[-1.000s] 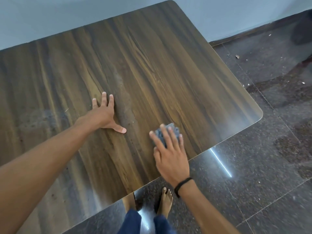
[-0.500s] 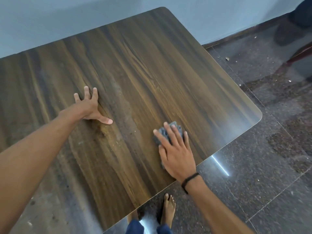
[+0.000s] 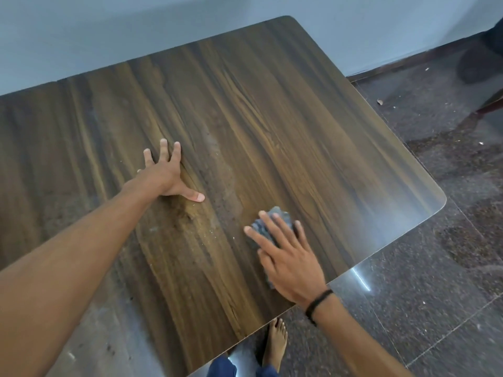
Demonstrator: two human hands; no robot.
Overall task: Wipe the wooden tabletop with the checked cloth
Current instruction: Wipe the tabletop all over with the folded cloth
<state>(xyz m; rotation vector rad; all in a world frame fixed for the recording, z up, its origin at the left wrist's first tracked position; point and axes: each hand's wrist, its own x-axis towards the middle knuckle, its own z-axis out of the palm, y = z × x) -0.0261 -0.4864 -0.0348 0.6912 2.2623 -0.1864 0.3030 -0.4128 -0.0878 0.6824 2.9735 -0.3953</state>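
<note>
The wooden tabletop (image 3: pixel 272 118) fills most of the view. The left hand (image 3: pixel 166 175) lies flat on it, fingers spread, holding nothing. Near the front edge, the right hand (image 3: pixel 288 257) presses flat, fingers extended, on the bunched checked cloth (image 3: pixel 275 216).

A single head-worn wide-angle camera looks steeply down and forward over the wooden tabletop (image 3: pixel 272 126), close above it; the wall (image 3: pixel 136 31) fills twelve o'clock, the stone floor (image 3: pixel 435 240) three to five.
</note>
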